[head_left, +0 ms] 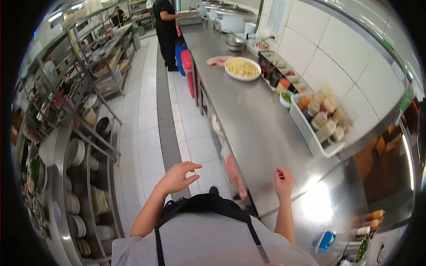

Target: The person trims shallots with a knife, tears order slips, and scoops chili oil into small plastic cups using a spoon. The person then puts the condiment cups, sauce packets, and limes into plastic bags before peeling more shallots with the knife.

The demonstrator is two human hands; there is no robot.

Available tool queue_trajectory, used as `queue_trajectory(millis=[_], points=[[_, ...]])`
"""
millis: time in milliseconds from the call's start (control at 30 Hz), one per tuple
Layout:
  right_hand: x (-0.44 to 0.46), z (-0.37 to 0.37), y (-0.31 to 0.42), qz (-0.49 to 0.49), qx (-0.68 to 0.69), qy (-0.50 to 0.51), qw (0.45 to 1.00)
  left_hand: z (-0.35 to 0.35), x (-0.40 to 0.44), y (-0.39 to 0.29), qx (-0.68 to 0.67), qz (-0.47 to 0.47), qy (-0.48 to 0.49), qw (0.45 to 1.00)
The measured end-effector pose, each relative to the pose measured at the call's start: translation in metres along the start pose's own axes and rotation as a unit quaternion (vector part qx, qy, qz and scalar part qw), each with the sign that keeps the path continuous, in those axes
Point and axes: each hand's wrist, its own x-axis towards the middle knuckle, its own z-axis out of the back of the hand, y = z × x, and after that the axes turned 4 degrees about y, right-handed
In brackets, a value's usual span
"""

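Note:
My left hand (179,178) is raised over the floor beside the counter, thumb and fingers apart, with nothing in it. My right hand (284,181) hovers above the near end of the steel counter (253,128), its fingers curled in and no object showing in them. Farther along the counter stands a white bowl of noodles (243,69), out of reach of both hands. A pink cloth (234,175) hangs from the counter's side, between my two hands.
Along the wall sit a white basket of sauce bottles (327,116), a small bowl of chopped greens (286,98) and a row of condiment containers (284,73). Plate shelves (75,153) line the left. A person in black (166,33) stands at the counter's far end.

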Motion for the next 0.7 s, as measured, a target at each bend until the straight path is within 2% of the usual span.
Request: queue_trajectory(millis=[67,133,200,233,300,367,433,467,533,567,633,667,700], points=[[0.064,-0.026,-0.022,0.047,-0.133,0.014,0.99,0.033,0.04,0.011,0.017,0.008,-0.007,1.0],[0.149,-0.048,-0.021,-0.027,-0.169,0.146,0.974,0.075,0.077,0.026,0.036,0.013,-0.01,0.999],[0.234,-0.097,-0.047,0.008,-0.125,0.063,0.99,0.109,0.108,0.049,0.007,0.042,-0.058,0.997],[0.28,-0.113,-0.019,0.004,-0.027,0.04,0.999,0.122,0.125,0.063,0.001,0.039,-0.054,0.998],[0.372,-0.149,-0.028,0.183,-0.091,0.011,0.979,0.145,0.162,0.095,-0.064,0.013,-0.101,0.993],[0.459,-0.184,-0.053,0.256,-0.144,-0.027,0.955,0.164,0.209,0.126,-0.093,0.017,-0.093,0.991],[0.526,-0.21,-0.054,0.088,-0.197,0.027,0.976,0.188,0.261,0.158,-0.098,-0.006,-0.058,0.993],[0.558,-0.227,-0.065,0.08,-0.205,0.022,0.975,0.202,0.29,0.168,-0.083,-0.015,-0.04,0.996],[0.622,-0.255,-0.085,-0.039,-0.145,-0.012,0.989,0.224,0.346,0.198,-0.084,-0.046,-0.014,0.995],[0.656,-0.269,-0.102,-0.041,-0.207,-0.015,0.977,0.24,0.382,0.209,-0.078,-0.078,-0.007,0.994],[0.715,-0.304,-0.154,0.024,-0.175,-0.091,0.98,0.266,0.436,0.214,-0.074,-0.072,0.022,0.994],[0.733,-0.311,-0.167,0.009,-0.184,-0.083,0.979,0.277,0.461,0.22,-0.065,-0.093,0.047,0.992],[0.763,-0.317,-0.177,0.013,-0.252,-0.068,0.965,0.29,0.487,0.227,-0.049,-0.121,0.064,0.989]])
